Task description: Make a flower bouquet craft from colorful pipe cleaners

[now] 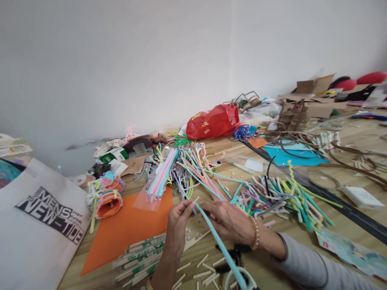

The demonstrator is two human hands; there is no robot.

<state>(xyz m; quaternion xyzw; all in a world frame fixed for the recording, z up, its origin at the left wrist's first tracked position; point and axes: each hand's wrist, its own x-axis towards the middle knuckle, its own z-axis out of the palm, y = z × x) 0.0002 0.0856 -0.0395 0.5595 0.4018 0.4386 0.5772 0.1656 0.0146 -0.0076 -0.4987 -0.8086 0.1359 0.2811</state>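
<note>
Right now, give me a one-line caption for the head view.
Left hand and right hand hold a pale blue pipe cleaner over a wooden table strewn with colourful pipe cleaners.

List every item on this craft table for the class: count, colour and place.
long pipe cleaner: one, pale blue, between the hands
loose pipe cleaners: many, mixed colours, heaped mid-table
craft sheet: one, orange, left of the hands
tote bag: one, white with black print, far left
plastic bag: one, red, by the wall
paper sheet: one, cyan, right of the heap
cut sticks: many, cream, foreground
left hand: one, on the pipe cleaner
right hand: one, beaded bracelet, on the pipe cleaner
</note>
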